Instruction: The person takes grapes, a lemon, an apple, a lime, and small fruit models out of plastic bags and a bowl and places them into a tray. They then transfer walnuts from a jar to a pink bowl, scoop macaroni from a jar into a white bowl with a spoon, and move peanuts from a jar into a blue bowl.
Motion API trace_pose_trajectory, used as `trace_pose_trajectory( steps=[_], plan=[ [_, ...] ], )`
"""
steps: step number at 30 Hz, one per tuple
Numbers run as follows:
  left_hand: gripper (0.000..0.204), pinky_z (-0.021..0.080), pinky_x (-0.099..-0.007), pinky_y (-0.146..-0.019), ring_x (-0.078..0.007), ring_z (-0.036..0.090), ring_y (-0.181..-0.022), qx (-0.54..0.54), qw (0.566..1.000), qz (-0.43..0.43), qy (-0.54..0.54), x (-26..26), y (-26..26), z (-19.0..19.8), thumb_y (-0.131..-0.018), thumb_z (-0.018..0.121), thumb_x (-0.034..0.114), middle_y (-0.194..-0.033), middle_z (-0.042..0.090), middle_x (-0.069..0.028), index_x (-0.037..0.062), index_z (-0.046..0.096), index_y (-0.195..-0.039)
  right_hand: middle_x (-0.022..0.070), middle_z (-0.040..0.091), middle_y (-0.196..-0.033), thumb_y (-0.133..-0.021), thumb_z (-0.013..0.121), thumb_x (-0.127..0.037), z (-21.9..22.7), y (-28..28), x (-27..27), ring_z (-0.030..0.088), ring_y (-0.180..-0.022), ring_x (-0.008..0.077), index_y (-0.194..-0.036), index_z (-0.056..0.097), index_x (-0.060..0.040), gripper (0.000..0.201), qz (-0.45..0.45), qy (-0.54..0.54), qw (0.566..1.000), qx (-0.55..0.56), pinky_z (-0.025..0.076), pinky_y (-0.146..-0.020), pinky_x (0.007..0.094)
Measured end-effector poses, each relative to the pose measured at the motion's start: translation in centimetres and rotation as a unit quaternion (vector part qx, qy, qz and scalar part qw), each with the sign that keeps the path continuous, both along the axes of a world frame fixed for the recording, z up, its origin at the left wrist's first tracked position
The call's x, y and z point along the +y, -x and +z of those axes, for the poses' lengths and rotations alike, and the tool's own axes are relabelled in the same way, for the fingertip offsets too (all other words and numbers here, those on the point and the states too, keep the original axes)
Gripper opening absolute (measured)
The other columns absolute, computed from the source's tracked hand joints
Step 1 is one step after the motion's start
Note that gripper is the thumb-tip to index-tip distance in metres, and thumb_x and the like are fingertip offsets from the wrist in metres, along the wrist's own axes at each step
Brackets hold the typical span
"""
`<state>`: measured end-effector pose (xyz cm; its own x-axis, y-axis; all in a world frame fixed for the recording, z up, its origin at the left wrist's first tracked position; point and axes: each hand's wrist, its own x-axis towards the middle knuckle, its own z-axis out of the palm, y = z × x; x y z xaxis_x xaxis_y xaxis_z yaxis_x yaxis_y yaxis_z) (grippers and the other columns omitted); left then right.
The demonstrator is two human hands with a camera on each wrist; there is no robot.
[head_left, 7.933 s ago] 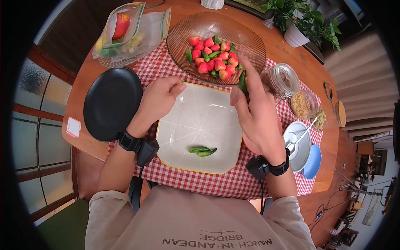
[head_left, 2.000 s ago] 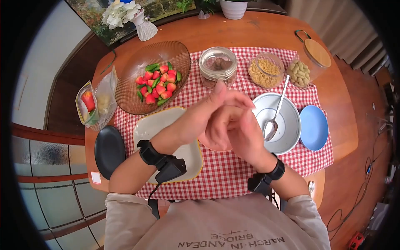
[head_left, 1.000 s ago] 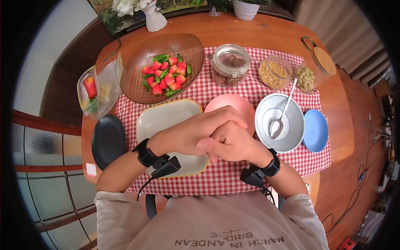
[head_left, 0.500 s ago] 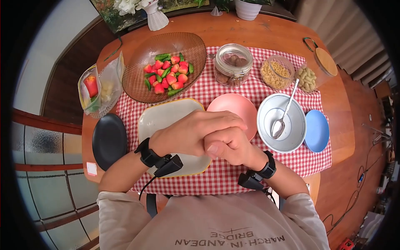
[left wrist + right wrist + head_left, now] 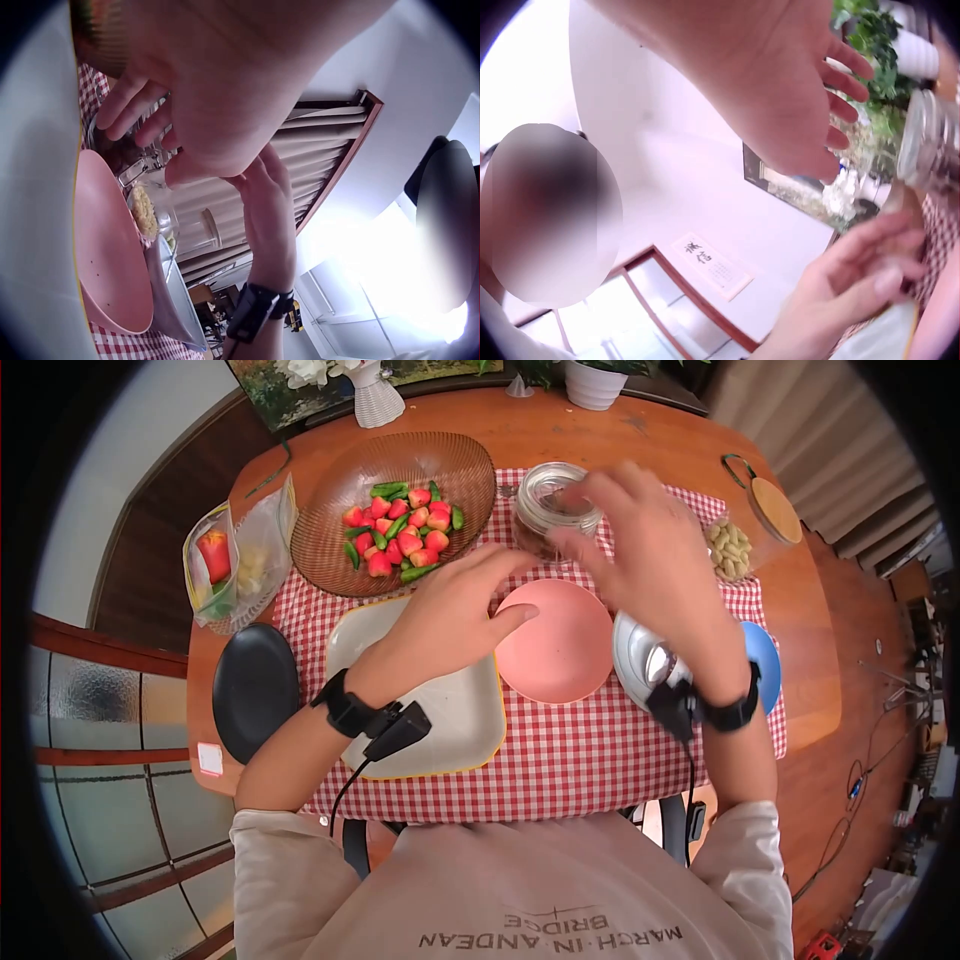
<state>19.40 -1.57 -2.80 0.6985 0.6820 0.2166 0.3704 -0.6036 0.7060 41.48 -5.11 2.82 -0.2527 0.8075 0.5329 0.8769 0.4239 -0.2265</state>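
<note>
My left hand [image 5: 455,610] hovers over the right edge of a cream square dish [image 5: 465,730] and a pink bowl [image 5: 555,650], fingers extended toward a clip-top glass jar [image 5: 540,495]. Brown pieces show inside the jar. My right hand [image 5: 665,560] is raised just right of the jar, its fingers spread and slightly bent, with fingertips overlapping the jar in the head view. Both palms hold nothing. Below the right wrist is a white bowl [image 5: 630,650] with a metal spoon [image 5: 660,662]. A tub of yellow flakes [image 5: 145,212] is hidden behind the right hand in the head view.
A ribbed amber bowl [image 5: 325,510] of red fruits and green peppers stands back left. Further left are zip bags [image 5: 255,560] and a black plate [image 5: 256,695]. To the right are a blue plate [image 5: 766,665] and a container of peanuts [image 5: 728,550]. A checked cloth [image 5: 560,760] lies underneath.
My hands, clasped together half a second ago, have parted and moved forward, the right one further right. Much earlier, my right hand held a green pepper and two peppers lay on the cream dish.
</note>
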Motion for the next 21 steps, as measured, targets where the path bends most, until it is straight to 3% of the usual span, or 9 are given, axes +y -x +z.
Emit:
trace_pose_trajectory(
  steps=[2,5,7,10,14,16,17,19,21],
  plan=[
    [0.050,0.055,-0.0356,-0.084,-0.0248,0.067,-0.097,-0.013,1.000,0.021,-0.006,0.7,-1.2,-1.5,-0.087,0.077,0.019,-0.119,0.067,-0.0153,-0.0013,0.061,-0.130,0.0158,0.063,-0.110,-0.087,0.073,-0.029,0.4,-1.4,2.3,0.063,-0.106,0.0371,-0.110,0.067,-0.0045,0.034,-0.037,0.012,0.999,-0.038,0.052,-0.089,0.0484],
    [0.053,0.055,-0.0369,-0.083,-0.0250,0.068,-0.096,0.004,0.998,0.059,-0.016,2.2,-2.8,-3.6,-0.087,0.077,0.024,-0.116,0.069,-0.0170,-0.0037,0.061,-0.129,0.0136,0.062,-0.129,-0.094,0.070,-0.031,-0.5,-2.8,4.9,0.061,-0.118,0.0350,-0.130,0.061,-0.0070,0.044,-0.039,0.102,0.991,-0.078,0.051,-0.098,0.0441],
    [0.053,0.055,-0.0386,-0.085,-0.0252,0.068,-0.096,0.002,0.993,0.050,0.105,3.0,-3.7,-3.5,-0.086,0.078,0.029,-0.116,0.070,-0.0184,-0.0052,0.065,-0.124,0.0157,0.058,-0.139,-0.097,0.065,-0.036,-0.9,-2.9,5.8,0.057,-0.127,0.0362,-0.137,0.058,-0.0085,0.049,0.023,0.175,0.982,-0.075,0.049,-0.102,0.0449],
    [0.053,0.054,-0.0401,-0.080,-0.0303,0.071,-0.096,0.081,0.986,0.029,0.145,3.9,-4.6,-2.3,-0.087,0.074,0.032,-0.109,0.072,-0.0223,-0.0033,0.065,-0.124,0.0184,0.055,-0.143,-0.099,0.063,-0.039,-2.2,-2.8,5.6,0.052,-0.133,0.0385,-0.140,0.056,-0.0102,0.051,0.050,0.145,0.976,-0.153,0.047,-0.106,0.0462],
    [0.044,0.052,-0.0386,-0.072,-0.0247,0.070,-0.082,0.125,0.972,-0.007,0.197,4.6,-6.3,-4.0,-0.089,0.072,0.032,-0.093,0.073,-0.0155,-0.0030,0.069,-0.114,0.0181,0.059,-0.137,-0.096,0.063,-0.050,-3.3,-2.9,8.7,0.055,-0.129,0.0392,-0.139,0.059,-0.0108,0.059,0.069,0.132,0.984,-0.100,0.048,-0.105,0.0495],
    [0.038,0.052,-0.0337,-0.074,-0.0160,0.064,-0.079,-0.124,0.971,-0.021,0.203,4.3,-7.1,-4.7,-0.095,0.071,0.026,-0.092,0.073,-0.0099,-0.0111,0.071,-0.102,0.0168,0.060,-0.135,-0.094,0.062,-0.054,-3.4,-2.4,10.2,0.055,-0.128,0.0380,-0.138,0.060,-0.0120,0.061,0.136,0.106,0.982,-0.082,0.048,-0.105,0.0487],
    [0.038,0.052,-0.0337,-0.074,-0.0160,0.064,-0.079,-0.122,0.971,-0.023,0.203,4.5,-7.3,-4.6,-0.095,0.071,0.026,-0.092,0.073,-0.0099,-0.0111,0.071,-0.102,0.0168,0.060,-0.135,-0.094,0.062,-0.054,-3.5,-1.9,10.4,0.055,-0.128,0.0380,-0.138,0.060,-0.0120,0.061,0.134,0.105,0.982,-0.081,0.048,-0.105,0.0487],
    [0.034,0.051,-0.0315,-0.072,-0.0125,0.062,-0.080,-0.018,0.960,0.041,0.277,5.2,-7.4,-4.5,-0.100,0.066,0.023,-0.089,0.071,-0.0073,-0.0105,0.072,-0.095,0.0147,0.062,-0.131,-0.094,0.063,-0.048,-3.6,-1.2,11.0,0.055,-0.127,0.0369,-0.129,0.065,-0.0118,0.051,0.087,0.225,0.957,-0.163,0.048,-0.104,0.0478],
    [0.030,0.051,-0.0347,-0.072,-0.0149,0.064,-0.080,-0.049,0.955,0.044,0.288,5.5,-7.3,-5.4,-0.098,0.067,0.024,-0.088,0.071,-0.0074,-0.0053,0.072,-0.102,0.0141,0.064,-0.125,-0.093,0.062,-0.049,-4.1,-1.0,11.6,0.058,-0.122,0.0365,-0.123,0.068,-0.0112,0.049,0.073,0.208,0.961,-0.165,0.049,-0.101,0.0480]
  ],
)
